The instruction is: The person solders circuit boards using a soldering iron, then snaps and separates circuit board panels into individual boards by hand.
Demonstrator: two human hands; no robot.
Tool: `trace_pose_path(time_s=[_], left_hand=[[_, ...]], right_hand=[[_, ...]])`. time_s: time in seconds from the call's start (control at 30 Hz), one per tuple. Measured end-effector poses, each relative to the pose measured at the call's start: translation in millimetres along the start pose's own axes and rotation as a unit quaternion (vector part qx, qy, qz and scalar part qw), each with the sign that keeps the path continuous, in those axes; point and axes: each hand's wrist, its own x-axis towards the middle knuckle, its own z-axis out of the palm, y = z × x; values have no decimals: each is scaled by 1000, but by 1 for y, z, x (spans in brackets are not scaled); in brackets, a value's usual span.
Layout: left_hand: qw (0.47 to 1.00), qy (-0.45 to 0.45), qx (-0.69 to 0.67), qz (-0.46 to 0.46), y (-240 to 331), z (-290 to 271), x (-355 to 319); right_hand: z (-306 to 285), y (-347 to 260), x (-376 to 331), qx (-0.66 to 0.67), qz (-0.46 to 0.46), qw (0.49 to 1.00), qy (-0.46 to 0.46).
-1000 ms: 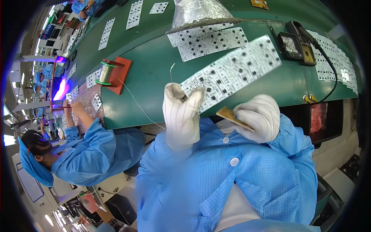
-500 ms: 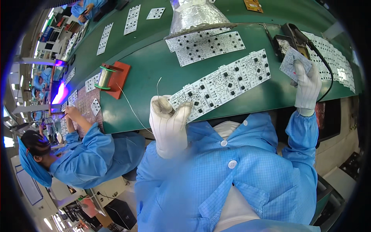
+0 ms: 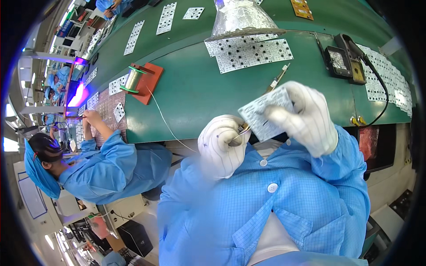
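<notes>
Green bench top (image 3: 191, 80) spreads across the middle of the frame, its near edge bending from the left-centre, below the red stand (image 3: 152, 84), to the right side; both gloved hands are at this edge. Room for moving lies on green surface between the spool (image 3: 132, 80) and the hands, and again to their right, up to the black tool holder (image 3: 345, 42). Above them, white boards (image 3: 259, 55) partly under a foil-covered cone (image 3: 244, 20) bound the space. The right hand (image 3: 306, 117) grasps a small square board (image 3: 256, 111) at frame centre, tilted, its fingers across the face and its lower-left edge by the left fingertips. The left hand (image 3: 223, 146) is curled closed, thumb and fingers pinching the lower end of a narrow strip (image 3: 278, 77), which passes behind the square board and emerges at its upper right. A thin wire (image 3: 165, 123) runs from the spool to the left glove; whether it is gripped, I cannot tell.
</notes>
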Motion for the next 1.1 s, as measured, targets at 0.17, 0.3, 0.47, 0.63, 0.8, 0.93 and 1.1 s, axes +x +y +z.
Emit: trace_pose_path(time_s=[0.17,0.3,0.47,0.63,0.8,0.93,1.1], left_hand=[[997,-3,-48,-62,-16,6,-5],[967,42,-100,-229,-18,-8,-3],[908,88,-187,-365,-30,-25,9],[988,-85,131,4,-49,-30,10],[741,139,-493,-435,-18,-2,8],[704,-26,-633,-320,-36,6,-35],[911,-116,384,91,-18,17,-22]], right_hand=[[-13,139,-7,-144,102,981,77],[-40,134,-5,-104,415,902,50],[-42,114,-23,-317,173,906,222],[-26,52,-23,392,343,853,30],[-16,69,-42,82,12,996,38],[-16,16,-16,440,297,847,-12],[3,45,-20,46,-45,997,41]])
